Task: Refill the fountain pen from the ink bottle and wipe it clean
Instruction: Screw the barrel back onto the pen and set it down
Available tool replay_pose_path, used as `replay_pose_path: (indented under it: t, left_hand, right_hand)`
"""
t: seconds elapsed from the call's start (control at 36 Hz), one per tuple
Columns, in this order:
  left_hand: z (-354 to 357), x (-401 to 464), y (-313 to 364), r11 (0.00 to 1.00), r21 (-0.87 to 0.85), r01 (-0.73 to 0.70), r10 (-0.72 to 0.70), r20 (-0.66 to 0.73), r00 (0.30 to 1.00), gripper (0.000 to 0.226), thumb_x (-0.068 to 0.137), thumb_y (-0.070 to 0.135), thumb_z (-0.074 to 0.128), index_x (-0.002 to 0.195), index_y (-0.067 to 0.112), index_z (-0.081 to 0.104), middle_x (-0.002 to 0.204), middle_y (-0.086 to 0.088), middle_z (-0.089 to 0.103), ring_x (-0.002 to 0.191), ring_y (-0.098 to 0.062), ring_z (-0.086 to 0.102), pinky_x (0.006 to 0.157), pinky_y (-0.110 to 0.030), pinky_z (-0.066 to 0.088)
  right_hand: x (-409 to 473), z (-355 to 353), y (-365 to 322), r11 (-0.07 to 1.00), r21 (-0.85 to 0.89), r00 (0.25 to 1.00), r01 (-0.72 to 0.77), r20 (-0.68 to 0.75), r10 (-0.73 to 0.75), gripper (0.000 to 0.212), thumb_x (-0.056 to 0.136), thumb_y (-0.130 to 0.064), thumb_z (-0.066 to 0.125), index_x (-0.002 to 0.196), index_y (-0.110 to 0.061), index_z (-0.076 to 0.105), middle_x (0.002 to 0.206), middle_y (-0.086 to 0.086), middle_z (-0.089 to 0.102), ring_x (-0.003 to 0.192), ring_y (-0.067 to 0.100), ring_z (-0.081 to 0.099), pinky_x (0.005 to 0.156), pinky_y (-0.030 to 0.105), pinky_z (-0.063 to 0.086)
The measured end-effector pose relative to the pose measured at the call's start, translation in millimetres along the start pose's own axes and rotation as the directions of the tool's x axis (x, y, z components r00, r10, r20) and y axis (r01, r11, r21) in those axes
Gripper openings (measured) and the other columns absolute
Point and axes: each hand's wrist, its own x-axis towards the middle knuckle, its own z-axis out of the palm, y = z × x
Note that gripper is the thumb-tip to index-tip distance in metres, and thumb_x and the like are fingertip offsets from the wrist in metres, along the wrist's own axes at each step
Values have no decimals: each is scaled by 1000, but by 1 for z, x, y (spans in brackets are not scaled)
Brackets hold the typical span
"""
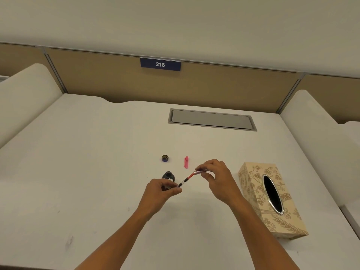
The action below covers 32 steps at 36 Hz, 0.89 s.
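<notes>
Hands meet over the white desk (78, 152) in the head view. The left hand (161, 191) pinches the nib end of the fountain pen (186, 181); the right hand (216, 176) grips its pink barrel (200, 171), with the inner converter showing between them. The open ink bottle (168, 176) stands just behind the left hand, its cap (165, 158) and the pen cap (186, 162) farther back, the tissue box (272, 199) to the right. A careless left-hand move could tip the uncapped bottle, and a loose grip may drip ink.

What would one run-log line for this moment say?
left hand: pinches pen front | right hand: holds pen barrel | ink bottle: open | cap: on desk | tissue box: untouched
</notes>
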Motion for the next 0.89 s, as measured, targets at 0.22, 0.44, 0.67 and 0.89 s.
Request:
replay_pose_path:
  t: [0.22,0.44,0.67,0.89]
  left_hand:
    - [-1,4,0,996,81,-42,42,7,999,11,74,27,83,83,25,77,73,10,67,63,-1,59,58,-9,42]
    - [2,6,1,991,105,-80,81,-3,997,12,73,26,83,83,24,78,74,7,68,68,-6,59,59,-9,43]
    - [2,7,2,992,92,-88,90,-19,996,12,71,23,84,78,25,75,75,8,69,69,-7,61,60,-10,44]
    - [7,11,2,984,91,-155,156,-12,988,13,70,24,86,77,28,76,78,1,71,74,-14,65,69,-22,52]
  right_hand:
    - [-2,2,0,996,-70,997,51,63,-47,27,95,-9,60,109,-29,74,106,-13,57,109,8,43,86,12,36]
    - [-6,6,-2,998,-54,995,31,91,-26,25,96,-12,60,109,-28,74,102,-11,56,103,7,46,81,9,36]
    - [-11,11,5,1000,-17,996,-7,83,9,27,96,-13,60,108,-32,73,99,-17,57,101,4,47,77,12,36]
    - [-16,20,3,1000,5,994,-18,107,17,24,95,-17,62,111,-33,72,97,-22,57,99,-1,48,77,10,35]
